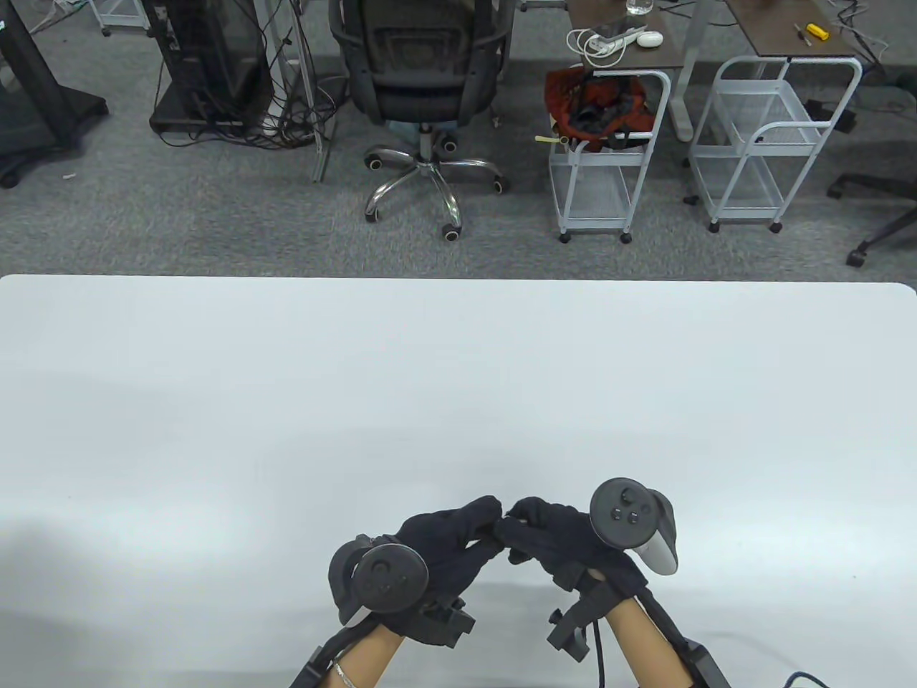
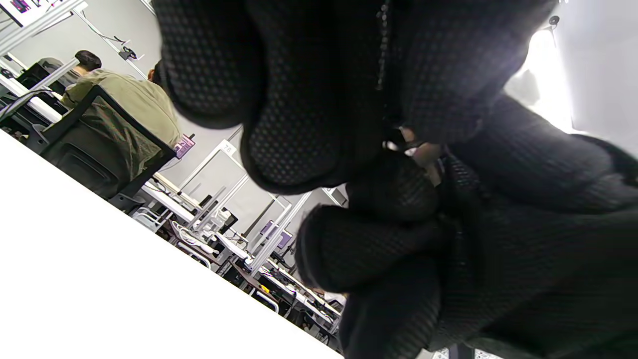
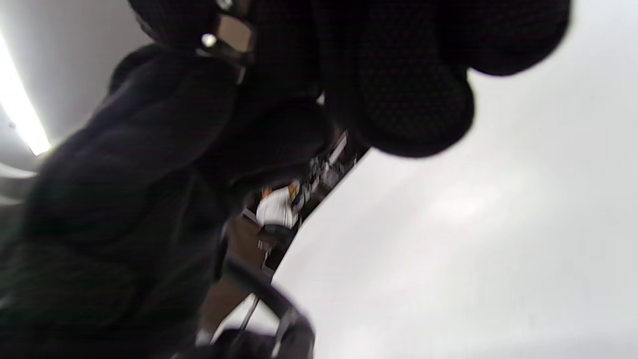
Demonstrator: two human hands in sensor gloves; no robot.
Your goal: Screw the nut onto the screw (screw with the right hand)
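Black-gloved left hand and right hand meet fingertip to fingertip above white table; small metallic part glimpsed between, grip unclear. Advise: keep axes aligned, turn lightly.

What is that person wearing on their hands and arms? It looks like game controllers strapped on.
Both the left hand and the right hand wear black mesh-knit gloves. A dark round tracker with buttons sits on the back of each; the right one has a grey handle. Black brackets and cables run along the bare forearms, and the left wrist bears a thin silvery bracelet.
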